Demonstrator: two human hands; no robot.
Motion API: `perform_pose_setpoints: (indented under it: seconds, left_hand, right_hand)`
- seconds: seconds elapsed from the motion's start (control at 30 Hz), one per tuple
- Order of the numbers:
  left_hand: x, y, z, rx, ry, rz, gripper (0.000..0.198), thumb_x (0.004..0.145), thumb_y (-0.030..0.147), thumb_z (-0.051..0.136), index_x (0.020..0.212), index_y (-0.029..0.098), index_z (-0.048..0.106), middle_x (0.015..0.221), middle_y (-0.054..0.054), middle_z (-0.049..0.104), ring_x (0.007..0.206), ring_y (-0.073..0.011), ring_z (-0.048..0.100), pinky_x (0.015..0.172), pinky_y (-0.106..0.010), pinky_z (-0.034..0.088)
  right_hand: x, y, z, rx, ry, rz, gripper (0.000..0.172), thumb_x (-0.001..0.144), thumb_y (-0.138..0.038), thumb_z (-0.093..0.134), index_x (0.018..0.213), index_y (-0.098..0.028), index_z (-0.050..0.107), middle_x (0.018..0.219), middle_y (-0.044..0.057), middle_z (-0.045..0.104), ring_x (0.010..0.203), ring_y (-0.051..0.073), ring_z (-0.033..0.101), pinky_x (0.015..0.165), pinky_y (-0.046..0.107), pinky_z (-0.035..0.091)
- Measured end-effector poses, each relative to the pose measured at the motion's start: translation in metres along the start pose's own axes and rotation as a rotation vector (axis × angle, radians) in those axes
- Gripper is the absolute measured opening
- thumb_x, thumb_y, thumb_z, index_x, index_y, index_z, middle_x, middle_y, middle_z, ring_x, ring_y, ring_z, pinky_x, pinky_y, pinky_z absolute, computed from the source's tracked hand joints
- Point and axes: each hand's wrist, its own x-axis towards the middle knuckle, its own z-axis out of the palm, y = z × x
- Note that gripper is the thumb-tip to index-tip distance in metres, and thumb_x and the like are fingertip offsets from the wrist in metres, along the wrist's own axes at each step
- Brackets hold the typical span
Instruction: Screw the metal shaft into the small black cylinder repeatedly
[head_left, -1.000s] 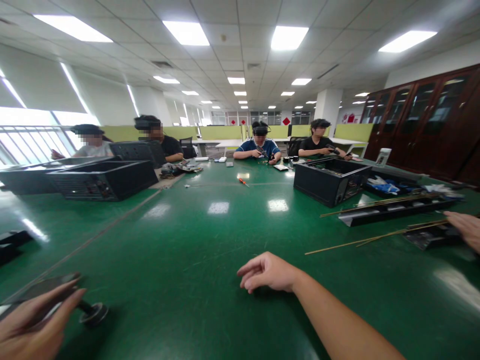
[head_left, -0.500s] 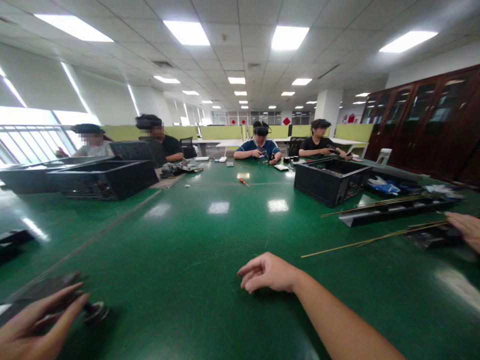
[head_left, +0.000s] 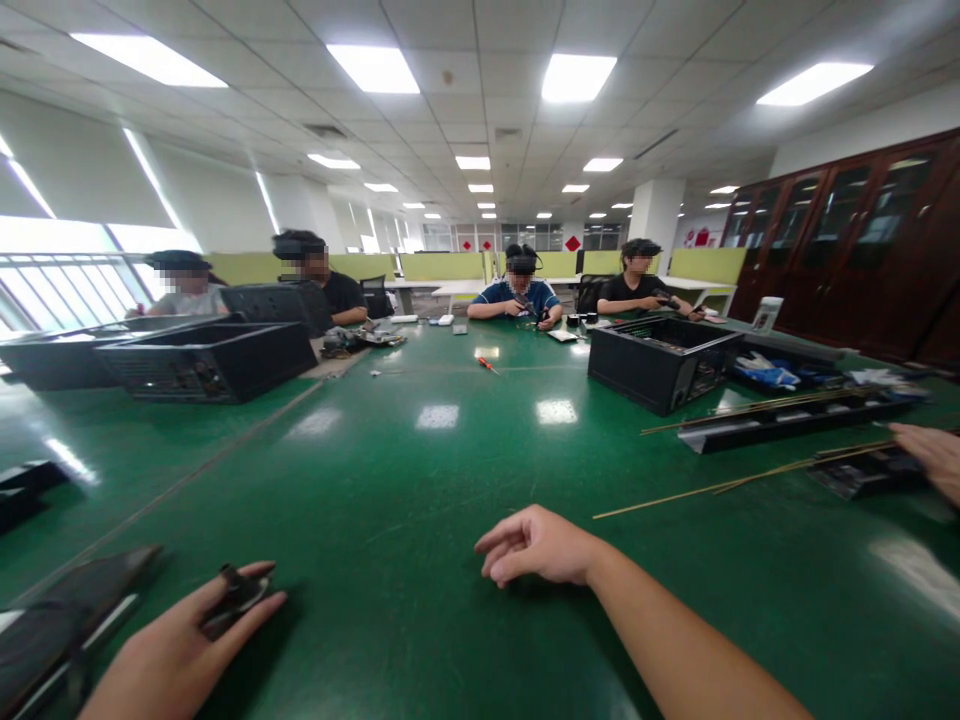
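My left hand point(head_left: 191, 635), low on the left, is closed around a small dark part point(head_left: 238, 597) with a short stub and a pale curved rim. Its exact kind I cannot make out, and the fingers hide some of it. Left of that hand lies a flat dark panel-like piece point(head_left: 82, 605), cut off by the frame's edge. My right hand point(head_left: 544, 545) rests on the green tabletop point(head_left: 390, 500) near the middle, its fingers loosely bent and apart, with nothing visible in them.
Black computer cases stand at the left point(head_left: 202, 360) and right point(head_left: 660, 360). An orange screwdriver point(head_left: 487, 365) lies mid-table. Thin yellowish rods point(head_left: 697, 487) and a dark metal channel point(head_left: 787, 425) lie at right, beside another person's hand point(head_left: 930, 455). Several people sit across the table.
My left hand has moved right, away from the flat dark piece, carrying the small dark part. My right hand has stayed in place. The near rod's tip has shifted slightly left.
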Motion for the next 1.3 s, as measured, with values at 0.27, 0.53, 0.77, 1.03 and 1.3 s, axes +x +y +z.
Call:
perform_pose_setpoints:
  seconds: [0.27, 0.53, 0.77, 1.03, 1.3]
  left_hand:
    - [0.015, 0.169, 0.052, -0.12, -0.24, 0.471, 0.038, 0.073, 0.039, 0.07, 0.107, 0.023, 0.067, 0.101, -0.004, 0.073, 0.091, -0.0218, 0.069, 0.083, -0.031, 0.053]
    - [0.014, 0.188, 0.111, -0.194, -0.315, 0.573, 0.022, 0.072, 0.02, 0.066, 0.093, 0.022, 0.068, 0.09, -0.002, 0.071, 0.085, -0.0189, 0.066, 0.077, -0.028, 0.048]
    - [0.009, 0.173, 0.121, -0.342, -0.323, 0.612, 0.024, 0.075, 0.017, 0.065, 0.097, 0.023, 0.069, 0.091, -0.002, 0.071, 0.087, -0.0172, 0.065, 0.079, -0.028, 0.048]
    - [0.011, 0.176, 0.126, -0.414, -0.311, 0.571, 0.022, 0.074, 0.02, 0.067, 0.095, 0.022, 0.068, 0.091, -0.002, 0.071, 0.085, -0.0172, 0.065, 0.079, -0.029, 0.048]
    - [0.007, 0.175, 0.125, -0.407, -0.284, 0.544, 0.021, 0.072, 0.022, 0.069, 0.093, 0.022, 0.07, 0.09, -0.003, 0.072, 0.085, -0.0181, 0.066, 0.079, -0.029, 0.049]
  right_hand:
    - [0.0, -0.001, 0.0, -0.014, 0.208, -0.115, 0.063, 0.06, -0.023, 0.084, 0.118, -0.014, 0.061, 0.086, 0.004, 0.07, 0.069, 0.013, 0.063, 0.07, 0.029, 0.048]
    - [-0.003, -0.001, 0.003, -0.282, 0.351, -0.237, 0.047, 0.062, -0.01, 0.073, 0.104, -0.02, 0.055, 0.09, 0.0, 0.064, 0.071, 0.012, 0.06, 0.063, 0.023, 0.045]
    - [-0.004, -0.002, 0.008, -0.487, 0.366, -0.239, 0.026, 0.069, -0.01, 0.066, 0.093, -0.018, 0.064, 0.083, 0.0, 0.067, 0.075, 0.015, 0.062, 0.067, 0.024, 0.047]
    - [-0.006, -0.007, 0.007, -0.564, 0.42, -0.189, 0.015, 0.072, -0.018, 0.069, 0.086, -0.016, 0.072, 0.074, 0.001, 0.068, 0.066, 0.014, 0.059, 0.06, 0.023, 0.043]
    - [-0.008, -0.009, 0.007, -0.697, 0.432, -0.207, 0.01, 0.075, -0.023, 0.069, 0.083, -0.018, 0.074, 0.074, 0.001, 0.07, 0.068, 0.016, 0.061, 0.061, 0.024, 0.043]
